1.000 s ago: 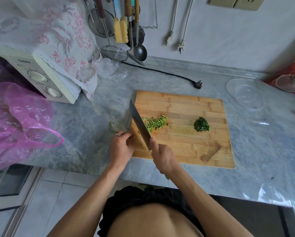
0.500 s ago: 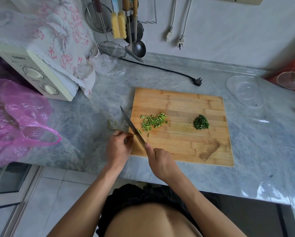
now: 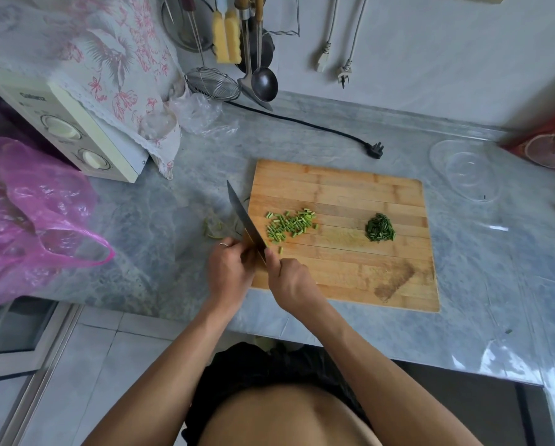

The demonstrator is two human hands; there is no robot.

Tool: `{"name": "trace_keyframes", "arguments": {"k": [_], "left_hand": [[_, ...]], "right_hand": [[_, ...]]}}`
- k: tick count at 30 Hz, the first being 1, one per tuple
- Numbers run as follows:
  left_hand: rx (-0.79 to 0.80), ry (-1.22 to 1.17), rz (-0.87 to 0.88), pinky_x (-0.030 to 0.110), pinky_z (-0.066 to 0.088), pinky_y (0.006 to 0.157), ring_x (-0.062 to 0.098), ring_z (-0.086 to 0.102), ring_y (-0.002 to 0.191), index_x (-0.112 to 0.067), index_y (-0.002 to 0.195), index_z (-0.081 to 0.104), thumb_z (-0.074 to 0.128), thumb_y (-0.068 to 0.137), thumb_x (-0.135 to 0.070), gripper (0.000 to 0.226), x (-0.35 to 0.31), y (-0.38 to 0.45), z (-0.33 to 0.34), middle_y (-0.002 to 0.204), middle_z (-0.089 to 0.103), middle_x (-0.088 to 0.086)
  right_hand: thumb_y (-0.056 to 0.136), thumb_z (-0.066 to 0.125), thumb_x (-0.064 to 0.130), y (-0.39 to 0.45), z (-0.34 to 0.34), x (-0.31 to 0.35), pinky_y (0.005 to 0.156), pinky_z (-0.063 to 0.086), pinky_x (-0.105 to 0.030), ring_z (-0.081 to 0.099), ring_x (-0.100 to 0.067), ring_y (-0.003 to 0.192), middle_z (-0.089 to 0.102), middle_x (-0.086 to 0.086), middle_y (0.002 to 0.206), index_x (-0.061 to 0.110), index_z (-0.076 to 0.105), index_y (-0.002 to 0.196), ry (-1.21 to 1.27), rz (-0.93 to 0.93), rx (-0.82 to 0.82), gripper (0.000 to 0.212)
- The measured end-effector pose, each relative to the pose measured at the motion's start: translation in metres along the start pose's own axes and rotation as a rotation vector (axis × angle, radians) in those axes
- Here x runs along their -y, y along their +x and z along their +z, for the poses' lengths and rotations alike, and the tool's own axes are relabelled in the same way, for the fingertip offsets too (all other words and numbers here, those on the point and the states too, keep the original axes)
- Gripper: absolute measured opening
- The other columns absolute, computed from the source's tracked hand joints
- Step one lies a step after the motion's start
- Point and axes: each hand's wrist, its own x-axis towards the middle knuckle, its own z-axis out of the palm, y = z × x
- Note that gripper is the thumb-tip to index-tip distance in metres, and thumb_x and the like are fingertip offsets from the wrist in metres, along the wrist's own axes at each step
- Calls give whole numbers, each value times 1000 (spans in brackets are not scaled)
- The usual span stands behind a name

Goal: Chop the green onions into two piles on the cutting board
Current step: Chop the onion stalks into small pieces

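Holding a knife over the cutting board's left edge.

The right hand grips its handle; the left hand's fingers touch the blade's flat. Pale green pieces lie mid-left on the board, a dark green pile toward the right.

A cutting board lies on the worktop, with two onion piles on it: one left, one right. A knife stands at its left edge. A microwave sits far left, a bowl far right.
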Motion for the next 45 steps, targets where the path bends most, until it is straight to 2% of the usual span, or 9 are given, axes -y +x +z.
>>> {"name": "trace_keyframes", "arguments": {"k": [3, 6, 10, 15, 21, 27, 33, 41, 45], "left_hand": [[-5, 33, -2, 29, 28, 51, 21, 54, 61, -20, 72, 69, 68, 86, -22, 15, 1, 1, -1, 66, 50, -2], [-3, 121, -6, 30, 30, 49, 26, 57, 62, -18, 73, 70, 59, 86, -32, 22, -2, 1, -1, 67, 58, 4], [1, 184, 12, 30, 38, 51, 32, 63, 66, -18, 81, 73, 66, 85, -19, 8, -10, 9, 2, 71, 68, 10], [-34, -131, -72, 33, 55, 69, 22, 71, 80, -16, 104, 75, 64, 89, -8, 21, -19, 14, 9, 90, 76, 5], [15, -104, -130, 38, 55, 79, 23, 65, 88, -17, 120, 69, 58, 77, 11, 52, -4, 0, 3, 96, 68, 3], [-108, -197, -241, 33, 50, 89, 24, 65, 103, -15, 116, 70, 54, 88, 4, 37, -6, 2, 0, 110, 72, 7], [-113, -176, -244, 18, 41, 85, 24, 64, 105, -11, 115, 70, 53, 90, 4, 34, 0, -2, -5, 113, 71, 7], [-105, -115, -99, 30, 51, 84, 27, 67, 101, -15, 118, 68, 56, 93, -15, 27, -8, 6, -4, 109, 71, 8], [135, 217, 226, 45, 45, 105, 35, 48, 132, -8, 144, 44, 57, 86, -58, 78, -11, 13, 12, 144, 52, 15]], "right_hand": [[105, 15, 5, 0, -14, 15, 40, 20, -23, 39, -16, 38, 47, -6, 50, -16, 39, 127, 148, 85, 89, 39], [100, 18, 56, 0, -14, 30, 50, 32, -27, 40, -14, 51, 45, -1, 59, 4, 51, 83, 357, 424, 197, 64], [99, 24, 54, -4, -34, 22, 64, 37, -32, 46, -25, 64, 45, -3, 61, 6, 50, 77, 460, 464, 251, 59], [94, 23, 65, -11, -48, 8, 54, 47, -44, 47, -25, 53, 49, -8, 56, -3, 51, 67, 609, 527, 152, 78], [95, 26, 64, -26, -65, -1, 41, 37, -24, 41, -13, 39, 45, 1, 52, 13, 47, 64, 725, 655, 239, 64], [93, 28, 67, -25, -51, 15, 40, 28, -21, 30, -14, 39, 36, -1, 52, 13, 43, 71, 911, 700, 454, 60], [95, 29, 64, -21, -53, -1, 41, 27, -20, 29, -13, 41, 35, -2, 55, 11, 44, 72, 912, 754, 426, 60], [95, 31, 65, -12, -65, -7, 41, 28, -22, 32, -14, 44, 38, -5, 58, 11, 44, 72, 941, 712, 354, 60], [97, 30, 61, -13, -70, -9, 40, 32, -22, 37, -14, 41, 43, -4, 54, 10, 46, 68, 924, 739, 187, 60]]}}
